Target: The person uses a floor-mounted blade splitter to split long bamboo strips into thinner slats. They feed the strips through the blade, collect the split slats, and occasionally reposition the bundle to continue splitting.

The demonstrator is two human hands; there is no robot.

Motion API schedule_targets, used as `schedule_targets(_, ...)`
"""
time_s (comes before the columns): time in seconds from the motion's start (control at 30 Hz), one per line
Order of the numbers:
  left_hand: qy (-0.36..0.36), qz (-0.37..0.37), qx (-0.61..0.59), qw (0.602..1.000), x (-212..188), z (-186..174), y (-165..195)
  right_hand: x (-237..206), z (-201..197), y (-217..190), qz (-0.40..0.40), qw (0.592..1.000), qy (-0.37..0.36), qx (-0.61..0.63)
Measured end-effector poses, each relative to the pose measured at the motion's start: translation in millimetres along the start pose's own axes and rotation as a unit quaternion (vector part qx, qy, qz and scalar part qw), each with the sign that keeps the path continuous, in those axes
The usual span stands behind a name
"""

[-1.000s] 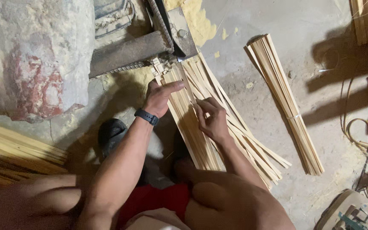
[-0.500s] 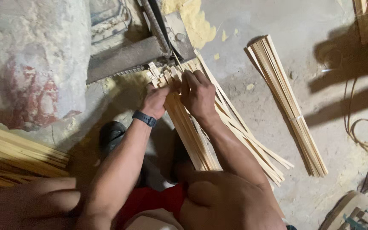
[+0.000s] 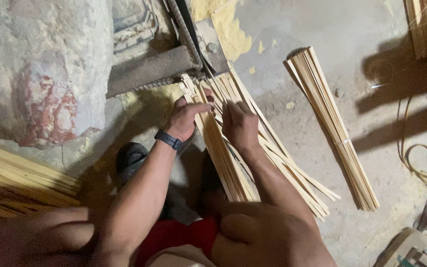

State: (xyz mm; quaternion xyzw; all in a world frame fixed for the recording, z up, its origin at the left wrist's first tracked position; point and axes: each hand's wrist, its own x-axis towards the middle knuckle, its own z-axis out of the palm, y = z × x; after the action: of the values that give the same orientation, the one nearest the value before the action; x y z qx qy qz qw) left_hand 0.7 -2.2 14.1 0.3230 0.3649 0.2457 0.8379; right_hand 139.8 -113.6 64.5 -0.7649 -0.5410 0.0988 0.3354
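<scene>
A: Where are the hands?

B: Both sit on the loose pile of pale bamboo strips [image 3: 233, 148] that fans across the concrete floor [image 3: 322, 39] in front of the person's knees. The left hand [image 3: 186, 118], with a dark wristband [image 3: 168, 139], lies at the pile's left side, its fingers stretched rightward across the top strips. The right hand [image 3: 240, 123] is just beside it, fingers curled down onto the strips.

A: Is either one gripping?

B: The left lies fairly flat and open, pressing rather than clasping. The right is bent narrow over a few strips, but I cannot tell whether it pinches any.

A: Where do the strips run?

B: Their far ends reach a grey metal cutting machine [image 3: 174, 62] at the top of the floor, with yellow sawdust [image 3: 228, 29] beside it. The near ends spread out toward the person's right knee.

A: What else is around?

B: A tied bundle of strips [image 3: 332, 128] lies well apart to the right, slanting toward the floor's lower right. More strips [image 3: 21, 173] are stacked at the left edge, below a worn stone block [image 3: 40, 64]. Tangled cords [image 3: 421, 163] lie at the right edge, and a dark shoe [image 3: 130, 157] sits under the left forearm.
</scene>
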Motion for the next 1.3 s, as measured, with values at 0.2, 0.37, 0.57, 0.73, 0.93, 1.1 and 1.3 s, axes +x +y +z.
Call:
schedule_targets(0.2, 0.103, -0.057, 0.041, 0.992, 8, -9, -6, 43, 16, -15, -0.019, 0.999, 0.001, 0.028)
schedule_targets(0.37, 0.063, -0.019, 0.060, 0.996, 0, -5, -6, 19, -18, -8, -0.024, 0.999, -0.037, -0.024)
schedule_targets(0.57, 0.024, 0.015, 0.052, 0.998, -1, 2, -1, -36, -22, 6, -0.004, 0.993, -0.081, 0.084)
schedule_targets(0.73, -0.013, 0.005, -0.011, 1.000, -3, 5, 7, -22, -8, 11, 0.003, 1.000, -0.011, 0.015)
schedule_targets(0.93, 0.024, -0.019, 0.001, 1.000, 4, -9, -3, 27, 8, -12, -0.035, 0.999, 0.012, -0.024)
schedule_targets(1.1, 0.053, -0.024, -0.023, 0.998, 8, -11, -11, 45, 13, -19, -0.026, 1.000, -0.006, 0.001)
schedule_targets(1.3, 0.013, 0.009, -0.014, 1.000, -3, 6, 5, 9, -32, -23, -0.075, 0.995, 0.023, -0.060)
